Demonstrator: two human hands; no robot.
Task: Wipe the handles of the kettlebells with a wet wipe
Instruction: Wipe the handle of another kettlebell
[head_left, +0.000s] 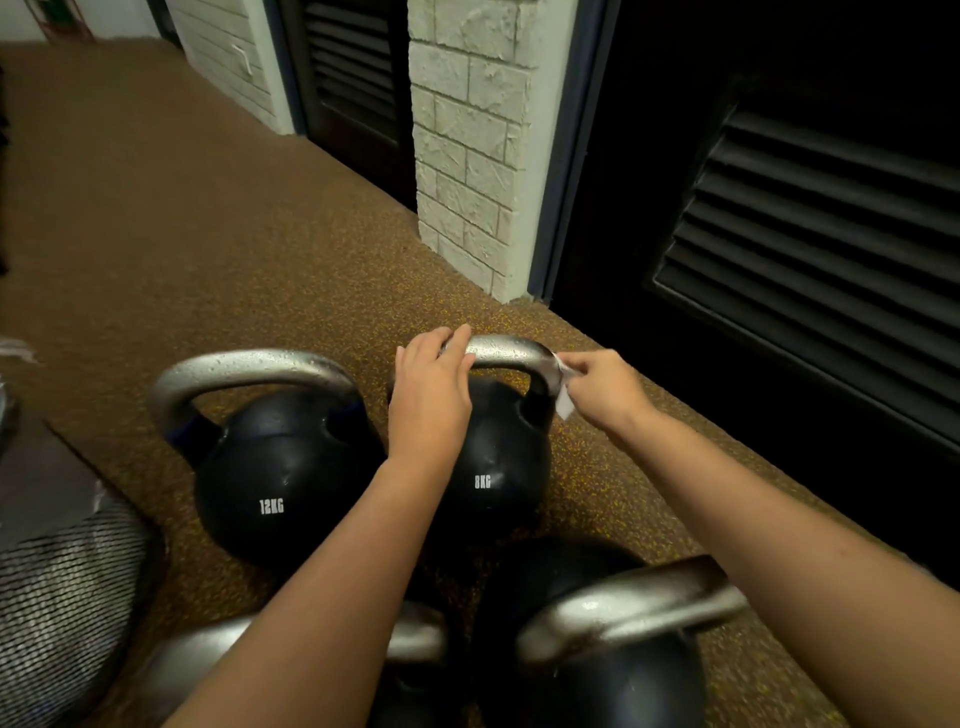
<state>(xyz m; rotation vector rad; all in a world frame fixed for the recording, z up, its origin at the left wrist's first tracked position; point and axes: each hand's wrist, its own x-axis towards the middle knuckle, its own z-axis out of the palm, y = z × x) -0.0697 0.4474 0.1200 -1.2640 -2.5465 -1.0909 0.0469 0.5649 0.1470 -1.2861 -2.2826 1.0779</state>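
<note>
Toward the floor's (156, 218) right edge, near the white brick pillar (467, 156): one 8KG kettlebell (493, 467), black, upright, steel handle (506, 349).
Our right hand (605, 387) pinches a small white wet wipe (563, 384) against the handle's right bend, fingers curled on it.
Our left hand (431, 387) rests over the handle's left end, fingers fairly straight and draped across the bar, steadying it.
Just beside it to the left: a 12KG kettlebell (280, 483), handle beaded with droplets.
Nearer us: two more kettlebells, one (597, 670) at bottom right, one (415, 634) half hidden under our left forearm.
At the left edge: a mesh bag (62, 597).
Risks, as we judge them: the wipe is a small scrap and may slip from the pinch or bunch on the bend; the part under our left hand may go unwiped; a wet bar could let that hand slide.
</note>
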